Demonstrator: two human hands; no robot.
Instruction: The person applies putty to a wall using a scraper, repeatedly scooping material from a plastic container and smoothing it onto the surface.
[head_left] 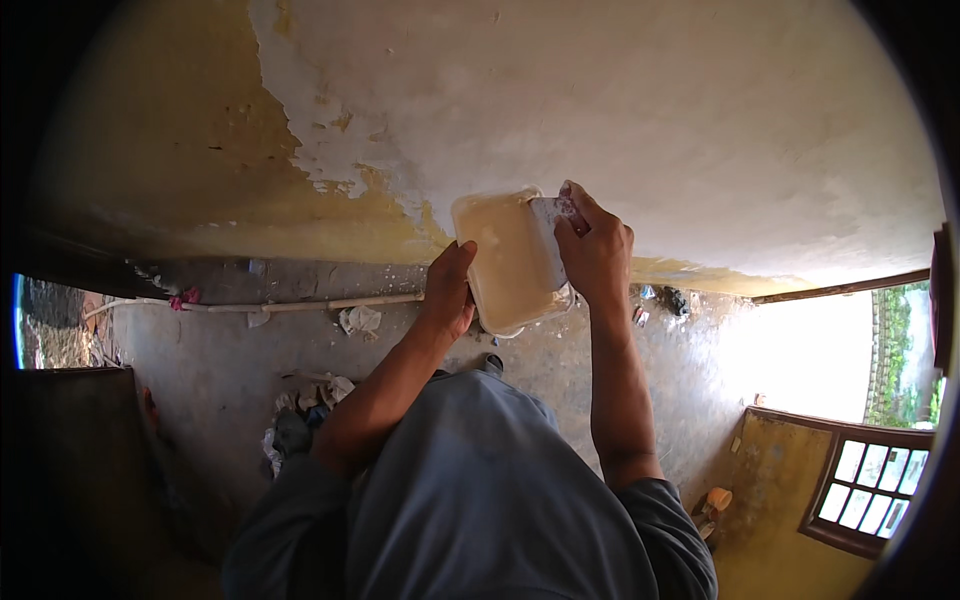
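Observation:
My left hand [451,290] grips the left rim of a shallow rectangular plastic tub [505,265], its thumb over the edge. The tub is tilted toward me, and a pale cream paste coats its inside. In my right hand [597,248] is a flat putty knife [549,232], its wide blade set against the tub's right side. My right fingers wrap round the knife's handle, which they mostly hide. Beyond both hands rises a wall [650,110], coated whitish over much of its face, with old yellow paint showing at the left.
A long pale pole [330,303] lies on the floor along the wall's foot at left. Crumpled rags and bags [300,415] are heaped left of me, and a white scrap [360,320] lies nearer the wall. Right are an open doorway [815,345] and a window [872,487].

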